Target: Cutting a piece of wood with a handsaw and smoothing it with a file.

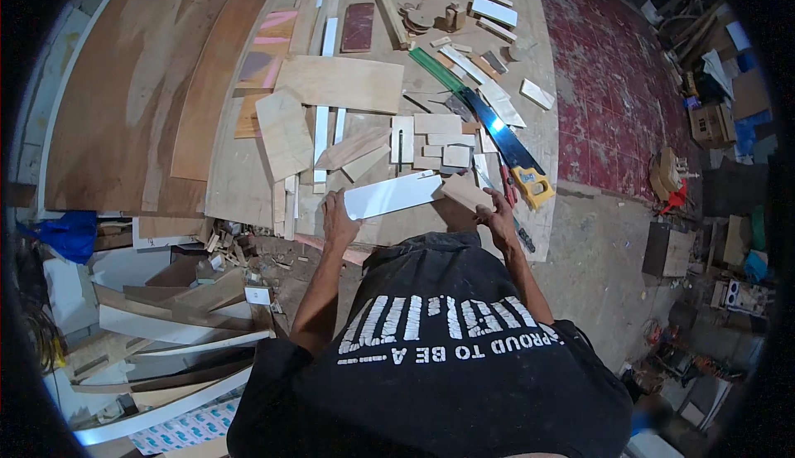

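Note:
My left hand (339, 221) is closed on the left end of a long white board (392, 196) at the table's near edge. My right hand (498, 223) grips the near right corner of a small tan wood piece (465, 192). That piece meets or overlaps the right end of the white board; I cannot tell which. Just beyond lie several small wood blocks (444, 139) and a pencil-like dark stick (401, 147) on a pale block. To the right rests a handsaw (498, 127) with a yellow handle, beside a red-handled tool (508, 186).
The worktable (236, 180) holds a broad plywood piece (339, 83), a dark red rectangle (358, 27) and white strips (321, 145). Large wood sheets (124, 85) stand at the left. Offcuts (166, 317) are piled at the lower left. Clutter (720, 118) lines the right side.

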{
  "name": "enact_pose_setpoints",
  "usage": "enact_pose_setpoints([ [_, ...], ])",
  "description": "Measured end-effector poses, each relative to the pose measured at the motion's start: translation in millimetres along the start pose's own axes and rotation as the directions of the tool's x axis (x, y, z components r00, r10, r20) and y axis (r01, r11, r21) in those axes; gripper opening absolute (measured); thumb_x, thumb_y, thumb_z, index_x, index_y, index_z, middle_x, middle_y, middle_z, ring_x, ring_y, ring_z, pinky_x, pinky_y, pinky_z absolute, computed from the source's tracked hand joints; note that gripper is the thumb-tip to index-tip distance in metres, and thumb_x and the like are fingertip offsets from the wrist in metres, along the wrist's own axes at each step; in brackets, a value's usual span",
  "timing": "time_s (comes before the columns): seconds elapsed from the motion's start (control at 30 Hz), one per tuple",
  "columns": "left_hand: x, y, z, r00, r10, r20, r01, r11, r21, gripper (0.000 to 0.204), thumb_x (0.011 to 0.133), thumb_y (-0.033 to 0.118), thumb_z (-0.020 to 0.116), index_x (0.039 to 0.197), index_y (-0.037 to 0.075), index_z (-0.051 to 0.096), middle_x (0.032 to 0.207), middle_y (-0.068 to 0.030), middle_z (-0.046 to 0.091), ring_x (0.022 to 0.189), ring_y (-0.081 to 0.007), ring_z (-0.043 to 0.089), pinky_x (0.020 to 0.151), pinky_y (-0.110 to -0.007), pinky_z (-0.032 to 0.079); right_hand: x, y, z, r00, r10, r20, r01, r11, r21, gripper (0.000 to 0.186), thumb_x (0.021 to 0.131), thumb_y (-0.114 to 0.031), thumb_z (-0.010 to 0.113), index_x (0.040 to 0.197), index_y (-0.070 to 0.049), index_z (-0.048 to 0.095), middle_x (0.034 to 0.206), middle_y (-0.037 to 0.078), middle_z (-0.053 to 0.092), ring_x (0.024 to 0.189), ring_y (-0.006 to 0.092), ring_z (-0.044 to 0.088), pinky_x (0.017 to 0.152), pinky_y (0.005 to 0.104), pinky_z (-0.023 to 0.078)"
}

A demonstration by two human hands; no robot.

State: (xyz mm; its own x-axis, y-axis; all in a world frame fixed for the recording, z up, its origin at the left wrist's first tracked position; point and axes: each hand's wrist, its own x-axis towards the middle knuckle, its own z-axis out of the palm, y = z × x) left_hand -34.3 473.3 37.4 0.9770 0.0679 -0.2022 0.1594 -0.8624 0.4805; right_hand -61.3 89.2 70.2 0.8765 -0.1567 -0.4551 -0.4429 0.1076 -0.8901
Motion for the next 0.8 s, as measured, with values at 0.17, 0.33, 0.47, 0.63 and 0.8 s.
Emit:
enact_pose_setpoints([
  [0.17,8.8,0.9,-3.5,0.991,0.113,-0.072,-0.115,0.993,-0.022,0.085,0.068,0.005,0.083,0.142,0.003,0.040,0.143,-0.0253,0.040,0.126,-0.0440,0.048,0.107,-0.045,0.043,3.5,10.7,-8.5,1.000,-0.021,-0.010,0.021,1.000,0.018,0.043,0.088,-0.007,0.069,0.128,-0.002,0.055,0.088,0.006,0.062,0.070,0.0131,0.057,0.064,0.0287,0.050],
  [0.33,17.5,-1.2,-14.7,0.985,0.144,0.092,-0.141,0.990,-0.029,0.077,0.069,0.006,0.083,0.137,0.003,0.047,0.139,-0.0194,0.050,0.128,-0.0409,0.049,0.106,-0.046,0.044,6.3,9.4,-3.6,0.995,0.091,0.035,-0.094,0.991,0.100,0.037,0.090,-0.012,0.072,0.124,-0.002,0.062,0.078,0.003,0.059,0.068,0.0123,0.056,0.062,0.0281,0.047],
  [0.47,40.3,6.4,-21.7,0.975,0.161,0.152,-0.155,0.987,-0.051,0.063,0.074,0.014,0.081,0.130,0.002,0.055,0.132,-0.0183,0.056,0.125,-0.0392,0.051,0.102,-0.046,0.045,1.9,10.4,-3.6,0.992,0.105,0.071,-0.109,0.992,0.068,0.040,0.092,-0.012,0.069,0.129,0.000,0.061,0.078,0.003,0.058,0.069,0.0129,0.057,0.063,0.0288,0.047],
  [0.63,90.6,14.5,-25.7,0.950,0.224,-0.219,-0.195,0.970,0.144,0.055,0.078,0.018,0.079,0.127,0.003,0.058,0.135,-0.0153,0.053,0.130,-0.0350,0.045,0.106,-0.046,0.040,5.9,14.8,0.3,0.986,0.106,0.128,-0.107,0.994,0.001,0.044,0.093,-0.012,0.067,0.135,-0.002,0.057,0.086,0.006,0.063,0.074,0.0164,0.062,0.068,0.0308,0.053],
  [0.8,119.1,23.9,-27.7,0.968,0.244,-0.054,-0.223,0.942,0.251,0.071,0.076,0.018,0.081,0.137,0.006,0.049,0.141,-0.0149,0.048,0.133,-0.0342,0.042,0.108,-0.047,0.038,7.9,3.0,6.5,0.982,0.105,0.156,-0.106,0.994,0.000,0.052,0.091,-0.007,0.063,0.141,-0.002,0.049,0.103,0.014,0.067,0.083,0.0204,0.065,0.074,0.0353,0.056],
])
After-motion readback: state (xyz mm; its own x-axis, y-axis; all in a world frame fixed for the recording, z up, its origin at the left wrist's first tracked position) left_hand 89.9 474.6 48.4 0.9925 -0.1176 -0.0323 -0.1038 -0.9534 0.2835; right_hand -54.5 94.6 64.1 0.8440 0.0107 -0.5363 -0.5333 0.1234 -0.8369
